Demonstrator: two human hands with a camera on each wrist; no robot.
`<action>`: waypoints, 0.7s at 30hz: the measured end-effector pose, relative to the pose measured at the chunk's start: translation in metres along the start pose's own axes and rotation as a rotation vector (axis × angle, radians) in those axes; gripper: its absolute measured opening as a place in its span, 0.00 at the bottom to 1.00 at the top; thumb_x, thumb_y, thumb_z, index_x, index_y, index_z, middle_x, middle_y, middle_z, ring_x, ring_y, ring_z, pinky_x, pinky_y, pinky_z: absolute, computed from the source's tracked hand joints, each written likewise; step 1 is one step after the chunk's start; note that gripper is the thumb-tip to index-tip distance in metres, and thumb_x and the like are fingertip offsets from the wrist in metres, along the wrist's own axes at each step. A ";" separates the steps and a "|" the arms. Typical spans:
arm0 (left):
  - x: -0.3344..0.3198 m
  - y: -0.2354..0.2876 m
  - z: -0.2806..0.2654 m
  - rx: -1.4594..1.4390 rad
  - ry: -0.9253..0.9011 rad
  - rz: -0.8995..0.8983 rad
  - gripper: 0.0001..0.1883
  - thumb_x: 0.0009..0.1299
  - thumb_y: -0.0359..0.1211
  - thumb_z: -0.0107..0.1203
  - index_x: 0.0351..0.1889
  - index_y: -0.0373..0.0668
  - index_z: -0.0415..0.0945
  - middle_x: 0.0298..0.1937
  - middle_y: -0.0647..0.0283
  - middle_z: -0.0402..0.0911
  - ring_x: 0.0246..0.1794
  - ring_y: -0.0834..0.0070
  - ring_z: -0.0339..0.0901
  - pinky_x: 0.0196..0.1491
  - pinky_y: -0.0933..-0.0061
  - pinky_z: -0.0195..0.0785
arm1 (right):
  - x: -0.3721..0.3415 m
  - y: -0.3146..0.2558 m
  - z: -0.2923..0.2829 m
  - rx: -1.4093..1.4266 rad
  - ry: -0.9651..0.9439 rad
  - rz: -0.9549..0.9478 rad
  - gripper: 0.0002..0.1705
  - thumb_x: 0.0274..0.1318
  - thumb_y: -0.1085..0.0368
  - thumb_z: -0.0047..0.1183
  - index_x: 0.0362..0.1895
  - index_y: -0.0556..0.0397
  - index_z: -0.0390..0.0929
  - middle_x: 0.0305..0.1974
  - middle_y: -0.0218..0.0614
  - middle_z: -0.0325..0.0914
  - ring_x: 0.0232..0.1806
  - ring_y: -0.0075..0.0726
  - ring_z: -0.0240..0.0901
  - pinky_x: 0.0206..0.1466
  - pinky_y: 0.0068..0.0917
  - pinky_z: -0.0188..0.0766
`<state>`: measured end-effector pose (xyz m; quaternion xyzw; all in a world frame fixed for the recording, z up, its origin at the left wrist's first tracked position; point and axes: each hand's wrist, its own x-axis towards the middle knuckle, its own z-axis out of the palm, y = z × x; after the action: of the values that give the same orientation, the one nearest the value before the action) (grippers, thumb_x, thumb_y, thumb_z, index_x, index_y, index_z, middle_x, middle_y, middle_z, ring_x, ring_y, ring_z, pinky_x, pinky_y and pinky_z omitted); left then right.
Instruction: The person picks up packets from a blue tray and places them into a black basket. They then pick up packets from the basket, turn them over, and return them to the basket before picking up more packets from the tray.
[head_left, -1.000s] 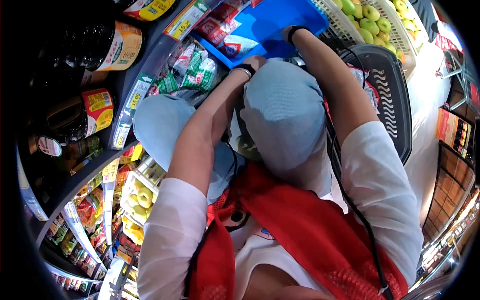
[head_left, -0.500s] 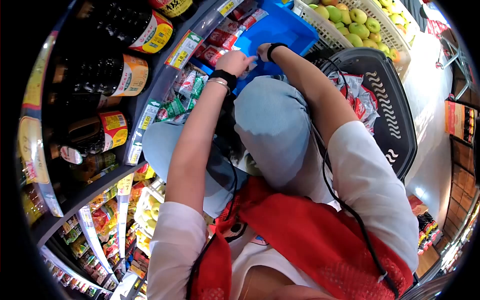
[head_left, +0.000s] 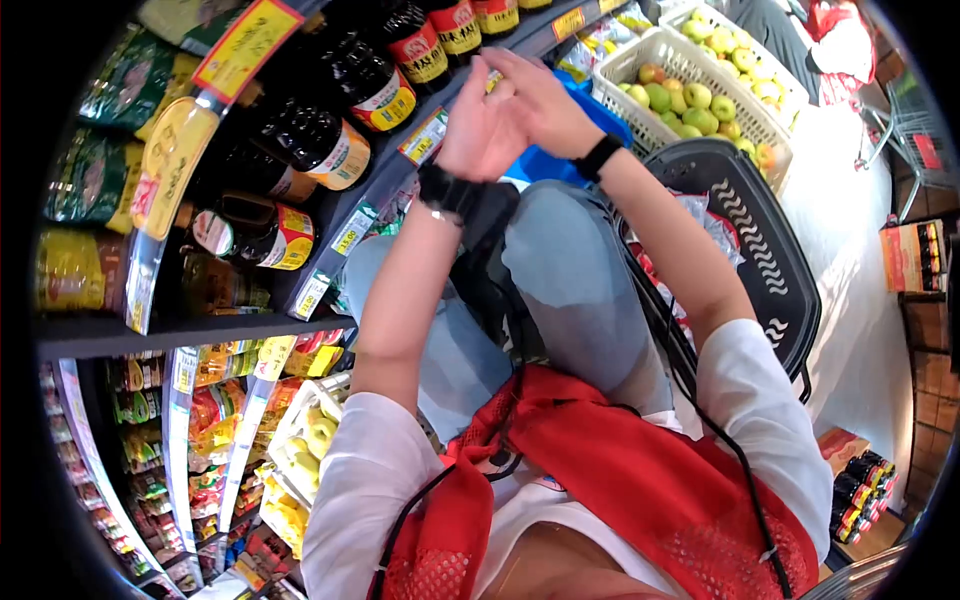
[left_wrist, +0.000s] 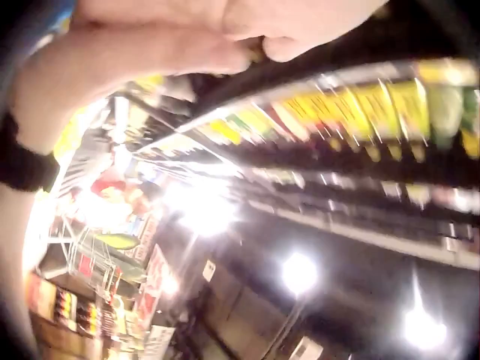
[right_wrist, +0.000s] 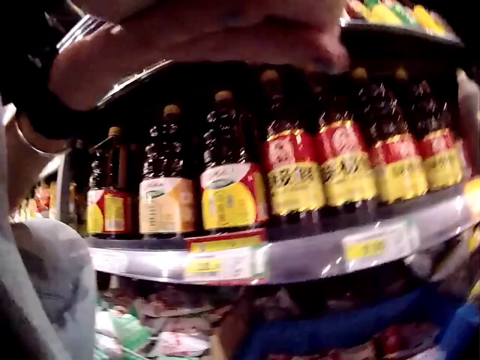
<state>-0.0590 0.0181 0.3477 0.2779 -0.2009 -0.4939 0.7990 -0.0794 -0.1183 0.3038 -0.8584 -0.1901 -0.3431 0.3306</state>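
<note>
In the head view, the left hand [head_left: 482, 128] is raised in front of the bottle shelf, its palm showing. Beside it, the right hand [head_left: 548, 103] touches it near the fingertips, fingers extended. No item shows in either hand. Part of a blue crate [head_left: 560, 165] lies beyond and below the hands. Dark bottles with red and yellow labels [head_left: 418, 58] stand just behind them. In both wrist views hands cross the top, blurred and partly cut off.
A black basket [head_left: 800, 290] holding silver and red packets [head_left: 715, 235] stands at the right knee. Beyond it are white crates [head_left: 775, 165] of apples. The shelf edge with price tags [head_left: 352, 228] runs along the left. A shopping cart [head_left: 915, 130] stands far right.
Both hands have come up from the blue crate and packets and met in front of the bottles. The head view has shifted, with more of the bottle shelf in sight.
</note>
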 end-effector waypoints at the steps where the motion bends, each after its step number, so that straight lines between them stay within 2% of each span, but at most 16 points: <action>1: -0.015 0.004 0.023 0.187 -0.032 0.062 0.36 0.72 0.59 0.27 0.69 0.45 0.50 0.71 0.60 0.53 0.71 0.66 0.50 0.69 0.54 0.42 | -0.012 0.025 0.000 0.336 -0.062 0.302 0.28 0.65 0.50 0.34 0.64 0.47 0.59 0.63 0.38 0.62 0.64 0.40 0.57 0.67 0.51 0.46; 2: -0.027 0.008 0.043 0.375 -0.062 0.127 0.36 0.71 0.59 0.28 0.70 0.46 0.48 0.72 0.61 0.50 0.72 0.68 0.46 0.68 0.53 0.42 | -0.017 0.043 -0.004 0.666 -0.127 0.607 0.29 0.66 0.46 0.30 0.64 0.47 0.58 0.62 0.37 0.63 0.62 0.38 0.59 0.65 0.53 0.48; 3: -0.038 0.012 0.058 0.574 -0.220 0.181 0.36 0.72 0.57 0.29 0.72 0.46 0.42 0.74 0.61 0.41 0.75 0.71 0.31 0.69 0.47 0.30 | -0.012 0.021 -0.019 0.661 -0.085 0.818 0.33 0.64 0.40 0.28 0.65 0.46 0.57 0.61 0.37 0.63 0.61 0.38 0.60 0.64 0.52 0.51; 4: -0.038 0.007 0.062 0.883 -0.330 0.333 0.34 0.73 0.53 0.34 0.72 0.48 0.45 0.74 0.59 0.41 0.75 0.65 0.27 0.68 0.44 0.24 | -0.009 -0.005 -0.033 0.652 -0.039 1.033 0.37 0.63 0.35 0.25 0.65 0.45 0.56 0.61 0.37 0.64 0.59 0.38 0.62 0.62 0.51 0.55; 6: -0.034 -0.005 0.066 1.727 -0.182 0.597 0.33 0.71 0.52 0.40 0.71 0.53 0.47 0.74 0.57 0.43 0.74 0.55 0.31 0.68 0.43 0.30 | -0.004 -0.032 -0.027 1.037 0.161 0.740 0.52 0.52 0.22 0.19 0.67 0.48 0.53 0.60 0.43 0.64 0.59 0.49 0.63 0.60 0.46 0.59; 7: -0.025 -0.013 0.060 1.997 -0.165 0.711 0.32 0.68 0.50 0.46 0.70 0.59 0.52 0.72 0.52 0.45 0.73 0.48 0.35 0.67 0.43 0.35 | 0.012 -0.038 -0.033 1.406 -0.037 0.714 0.50 0.54 0.24 0.20 0.66 0.50 0.55 0.60 0.44 0.65 0.59 0.50 0.63 0.61 0.45 0.59; 8: -0.019 -0.013 0.048 1.983 -0.136 0.710 0.32 0.68 0.50 0.46 0.70 0.59 0.52 0.72 0.52 0.45 0.73 0.48 0.35 0.67 0.43 0.35 | 0.028 -0.044 -0.037 1.771 -0.251 0.684 0.49 0.56 0.26 0.22 0.65 0.53 0.57 0.59 0.45 0.66 0.60 0.50 0.63 0.62 0.44 0.59; 10: -0.016 -0.011 0.027 2.185 -0.140 0.944 0.31 0.66 0.41 0.51 0.68 0.54 0.56 0.72 0.52 0.45 0.71 0.49 0.42 0.67 0.45 0.37 | 0.049 -0.042 -0.043 1.492 -0.213 0.674 0.47 0.59 0.29 0.24 0.62 0.57 0.60 0.57 0.47 0.68 0.58 0.49 0.65 0.61 0.40 0.61; 12: -0.018 -0.022 -0.001 2.167 -0.051 0.964 0.29 0.63 0.39 0.52 0.64 0.53 0.61 0.69 0.51 0.52 0.68 0.51 0.50 0.65 0.44 0.44 | 0.047 0.021 -0.027 1.040 -0.287 0.698 0.39 0.61 0.36 0.33 0.57 0.59 0.66 0.57 0.45 0.68 0.56 0.48 0.67 0.59 0.38 0.63; 14: -0.016 -0.041 -0.035 2.392 0.109 0.691 0.22 0.60 0.35 0.52 0.55 0.49 0.69 0.65 0.57 0.61 0.65 0.58 0.57 0.63 0.47 0.50 | 0.032 0.089 -0.004 0.462 -0.515 0.814 0.30 0.62 0.44 0.39 0.56 0.56 0.69 0.53 0.42 0.72 0.52 0.43 0.70 0.54 0.38 0.66; 15: -0.022 -0.033 -0.021 2.415 -0.142 0.389 0.15 0.58 0.32 0.50 0.44 0.46 0.73 0.54 0.63 0.72 0.59 0.66 0.65 0.62 0.50 0.52 | 0.012 0.123 0.015 0.142 -0.662 0.905 0.27 0.62 0.48 0.40 0.54 0.56 0.70 0.51 0.41 0.74 0.49 0.39 0.73 0.49 0.38 0.68; 16: -0.021 -0.039 -0.026 2.336 -0.198 0.559 0.08 0.58 0.30 0.48 0.35 0.46 0.74 0.43 0.68 0.76 0.50 0.71 0.71 0.59 0.58 0.57 | -0.038 0.248 0.074 -0.271 -0.875 0.491 0.21 0.59 0.53 0.42 0.49 0.52 0.75 0.44 0.41 0.78 0.46 0.38 0.74 0.44 0.39 0.68; 17: -0.019 -0.042 -0.024 2.265 -0.159 0.610 0.07 0.58 0.29 0.48 0.33 0.47 0.74 0.40 0.69 0.76 0.47 0.72 0.72 0.57 0.62 0.59 | -0.036 0.187 0.057 -0.230 -1.210 0.600 0.17 0.55 0.58 0.45 0.42 0.53 0.79 0.44 0.47 0.78 0.47 0.45 0.75 0.46 0.38 0.68; 18: -0.015 -0.042 -0.022 2.203 -0.122 0.670 0.06 0.58 0.29 0.48 0.32 0.48 0.75 0.37 0.70 0.76 0.45 0.73 0.73 0.55 0.66 0.61 | -0.046 0.177 0.065 -0.258 -1.406 0.577 0.17 0.55 0.58 0.45 0.42 0.53 0.79 0.44 0.47 0.78 0.47 0.45 0.75 0.46 0.38 0.68; 20: -0.010 -0.037 -0.026 2.162 -0.049 0.660 0.04 0.57 0.29 0.49 0.28 0.48 0.75 0.36 0.68 0.75 0.43 0.72 0.73 0.50 0.70 0.64 | -0.060 0.184 0.104 -0.312 -1.553 0.477 0.17 0.54 0.58 0.46 0.42 0.53 0.79 0.43 0.47 0.78 0.46 0.45 0.75 0.46 0.39 0.69; 21: -0.009 -0.031 -0.027 2.204 -0.101 0.513 0.04 0.57 0.30 0.49 0.28 0.48 0.75 0.35 0.67 0.75 0.42 0.71 0.74 0.49 0.70 0.64 | -0.059 0.189 0.125 -0.335 -1.541 0.421 0.17 0.54 0.58 0.46 0.42 0.53 0.78 0.43 0.47 0.78 0.46 0.45 0.75 0.46 0.39 0.69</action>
<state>-0.0673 0.0219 0.3065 0.7606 -0.6098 0.1201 0.1876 0.0430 -0.1709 0.1108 -0.9092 -0.1450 0.3889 0.0317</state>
